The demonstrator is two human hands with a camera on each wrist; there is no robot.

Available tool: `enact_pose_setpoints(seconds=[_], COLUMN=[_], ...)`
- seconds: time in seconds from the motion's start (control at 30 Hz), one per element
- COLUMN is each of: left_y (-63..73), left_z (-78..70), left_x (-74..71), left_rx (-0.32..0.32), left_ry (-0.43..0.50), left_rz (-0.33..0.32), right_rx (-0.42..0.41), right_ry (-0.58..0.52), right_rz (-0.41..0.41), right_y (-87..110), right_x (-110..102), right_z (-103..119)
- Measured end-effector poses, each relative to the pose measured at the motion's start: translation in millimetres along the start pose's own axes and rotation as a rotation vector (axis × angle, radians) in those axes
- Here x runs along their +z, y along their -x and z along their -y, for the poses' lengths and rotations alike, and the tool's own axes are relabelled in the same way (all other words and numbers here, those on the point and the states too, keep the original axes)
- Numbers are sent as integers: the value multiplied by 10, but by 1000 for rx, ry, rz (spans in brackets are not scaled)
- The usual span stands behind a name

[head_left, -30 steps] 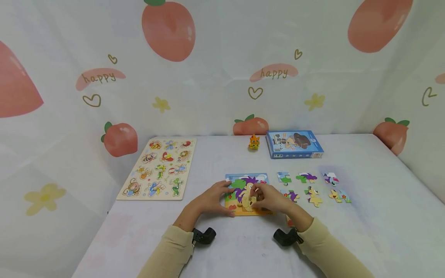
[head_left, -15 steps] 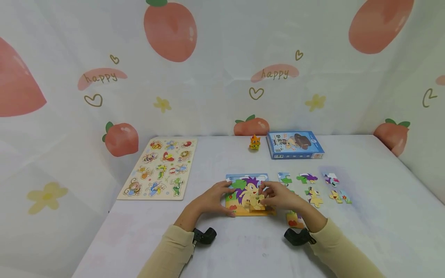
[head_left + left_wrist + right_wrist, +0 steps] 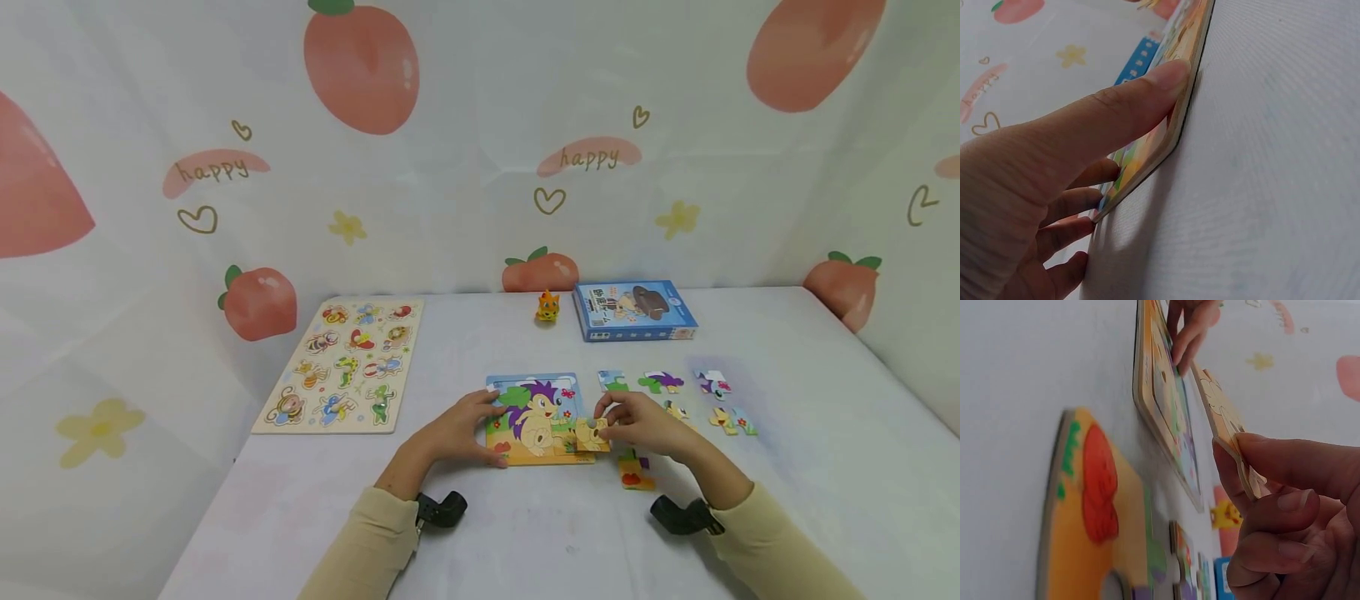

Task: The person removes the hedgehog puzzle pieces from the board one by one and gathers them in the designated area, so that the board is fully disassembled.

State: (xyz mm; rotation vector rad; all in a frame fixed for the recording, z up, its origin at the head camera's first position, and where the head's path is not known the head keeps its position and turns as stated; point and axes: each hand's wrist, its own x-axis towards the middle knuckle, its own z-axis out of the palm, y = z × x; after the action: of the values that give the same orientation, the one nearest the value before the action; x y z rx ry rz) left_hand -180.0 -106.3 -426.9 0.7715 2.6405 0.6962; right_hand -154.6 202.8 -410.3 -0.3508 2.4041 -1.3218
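Note:
A small puzzle board (image 3: 525, 461) printed with a purple-haired hedgehog lies in the middle of the table. My left hand (image 3: 461, 429) rests at its left side; in the left wrist view the thumb (image 3: 1169, 75) presses on the board's near edge while the other fingers touch farther along. Between thumb and fingers my right hand (image 3: 637, 427) pinches a yellow puzzle piece (image 3: 590, 435), tilted and raised over the board's right edge. The right wrist view shows this piece (image 3: 1217, 409) side-on, apart from the board. Nearest below that hand lies a loose puzzle piece (image 3: 636, 477) with a red pattern.
Several loose puzzle pieces (image 3: 663, 382) lie right of the board, partly hidden by my right hand. A wooden animal board (image 3: 341, 367) lies at the left. At the back stand a small orange toy figure (image 3: 547, 307) and a blue box (image 3: 636, 312).
My right hand has moved right with the pinched piece, from over the middle of the hedgehog picture to the board's right edge. My left hand has stayed in place.

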Motion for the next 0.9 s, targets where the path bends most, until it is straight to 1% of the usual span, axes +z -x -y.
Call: enact_pose_setpoints(seconds=[0.17, 0.37, 0.6, 0.8, 0.9], left_y=[-9, -18, -13, 2, 0], left_z=[3, 8, -8, -5, -3], left_x=[-1, -1, -13, 2, 7], left_rx=[3, 5, -2, -15, -16], left_ry=[5, -1, 7, -1, -4], left_rz=[3, 8, 9, 11, 6], right_rx=[7, 1, 17, 0, 15], right_ry=[5, 24, 41, 45, 31], right_rz=[-8, -40, -77, -83, -84], right_y=[97, 221, 400, 567, 637], right_x=[-83, -188, -345, -491, -543], right_z=[-73, -148, -248, -324, -349])
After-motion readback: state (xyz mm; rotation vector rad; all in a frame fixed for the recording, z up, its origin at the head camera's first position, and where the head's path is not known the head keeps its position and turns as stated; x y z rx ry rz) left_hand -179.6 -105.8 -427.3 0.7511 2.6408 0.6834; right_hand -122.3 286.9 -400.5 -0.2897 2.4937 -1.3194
